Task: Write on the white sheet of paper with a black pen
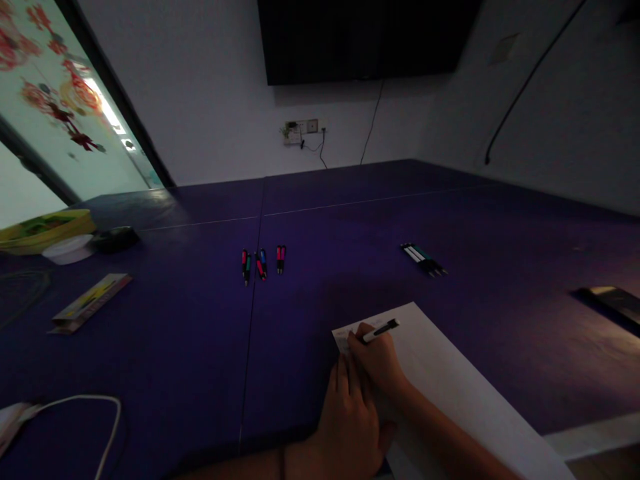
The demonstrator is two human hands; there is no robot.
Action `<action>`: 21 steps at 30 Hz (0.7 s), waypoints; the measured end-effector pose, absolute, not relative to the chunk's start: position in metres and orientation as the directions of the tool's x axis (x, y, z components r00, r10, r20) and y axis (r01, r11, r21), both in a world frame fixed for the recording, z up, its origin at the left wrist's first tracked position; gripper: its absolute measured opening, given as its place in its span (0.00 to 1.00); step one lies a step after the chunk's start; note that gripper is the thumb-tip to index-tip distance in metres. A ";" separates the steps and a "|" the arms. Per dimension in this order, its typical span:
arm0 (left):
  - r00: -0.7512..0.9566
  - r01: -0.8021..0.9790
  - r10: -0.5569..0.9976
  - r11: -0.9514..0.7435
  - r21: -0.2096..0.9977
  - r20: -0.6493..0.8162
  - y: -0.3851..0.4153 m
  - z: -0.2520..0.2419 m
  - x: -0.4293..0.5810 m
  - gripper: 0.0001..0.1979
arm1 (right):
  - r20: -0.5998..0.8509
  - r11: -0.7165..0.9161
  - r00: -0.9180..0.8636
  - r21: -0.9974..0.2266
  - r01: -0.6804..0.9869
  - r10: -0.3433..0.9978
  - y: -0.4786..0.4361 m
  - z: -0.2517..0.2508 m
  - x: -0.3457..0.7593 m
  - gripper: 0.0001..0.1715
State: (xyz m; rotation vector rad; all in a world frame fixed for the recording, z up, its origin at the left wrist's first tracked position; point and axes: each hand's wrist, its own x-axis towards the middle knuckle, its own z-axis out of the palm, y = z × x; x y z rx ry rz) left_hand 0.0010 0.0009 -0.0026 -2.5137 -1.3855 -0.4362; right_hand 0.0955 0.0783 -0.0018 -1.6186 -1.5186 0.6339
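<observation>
Seemingly just begun: right hand clamped on black-and-white pen over mostly blank white paper sheet, left hand spread flat.

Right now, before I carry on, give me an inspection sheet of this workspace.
Surface: dark blue table, seams across it, dim light.
Job's things: white sheet at the near edge; pen, black and white, over its top corner.
Clutter: coloured pens mid-table; three dark-tipped pens to the right; flat box, yellow tray and white dish far left; dark slab at the right edge.
Hands: right hand, grip shut on the pen; left hand flat at the sheet's left edge.
Cables: white cable near the left corner; black leads below the wall socket.
Surroundings: dark screen on a white wall; window with red decoration, left.
</observation>
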 end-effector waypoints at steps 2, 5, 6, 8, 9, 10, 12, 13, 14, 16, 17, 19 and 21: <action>0.504 0.851 0.785 -0.522 -0.051 0.359 0.001 -0.003 0.001 0.34 | 0.165 0.043 0.167 -0.824 0.565 0.972 0.078 -0.001 0.095 0.12; 0.495 0.855 0.802 -0.518 -0.025 0.335 0.000 -0.003 0.001 0.35 | 0.153 0.012 0.206 -0.828 0.560 0.966 0.079 0.000 0.095 0.12; 0.497 0.854 0.803 -0.520 -0.020 0.328 0.000 -0.002 0.001 0.35 | 0.150 0.004 0.212 -0.826 0.563 0.966 0.079 0.000 0.095 0.12; 0.496 0.854 0.807 -0.519 -0.014 0.321 -0.001 -0.001 0.000 0.35 | 0.146 -0.002 0.212 -0.818 0.575 0.966 0.079 0.000 0.095 0.12; 0.497 0.854 0.807 -0.521 -0.013 0.320 -0.001 -0.001 0.000 0.35 | 0.147 -0.003 0.210 -0.813 0.583 0.967 0.080 0.000 0.095 0.12; 0.498 0.853 0.805 -0.522 -0.013 0.323 -0.001 -0.001 0.000 0.35 | 0.147 -0.003 0.207 -0.808 0.589 0.967 0.080 -0.001 0.095 0.12; 0.503 0.850 0.800 -0.527 -0.019 0.327 0.000 -0.002 -0.001 0.35 | 0.151 0.002 0.200 -0.801 0.599 0.968 0.080 -0.001 0.095 0.12; 0.506 0.849 0.799 -0.528 -0.023 0.326 0.000 -0.003 -0.001 0.34 | 0.156 0.008 0.195 -0.800 0.600 0.968 0.080 -0.001 0.095 0.12; 0.512 0.845 0.795 -0.533 -0.027 0.325 0.000 -0.003 -0.001 0.34 | 0.160 0.012 0.195 -0.801 0.599 0.968 0.080 -0.001 0.095 0.12; 0.512 0.847 0.798 -0.531 -0.028 0.318 0.001 -0.005 -0.001 0.35 | 0.158 0.013 0.195 -0.807 0.591 0.968 0.079 -0.001 0.095 0.12; 0.511 0.847 0.800 -0.530 -0.027 0.316 0.001 -0.005 -0.001 0.35 | 0.154 0.010 0.195 -0.809 0.587 0.969 0.079 0.000 0.095 0.11; 0.508 0.849 0.798 -0.528 -0.029 0.323 0.002 -0.004 -0.001 0.35 | 0.150 0.007 0.195 -0.811 0.585 0.969 0.079 0.000 0.094 0.11; 0.509 0.847 0.791 -0.530 -0.035 0.339 0.002 -0.002 -0.001 0.34 | 0.154 0.014 0.190 -0.810 0.587 0.969 0.079 0.001 0.094 0.11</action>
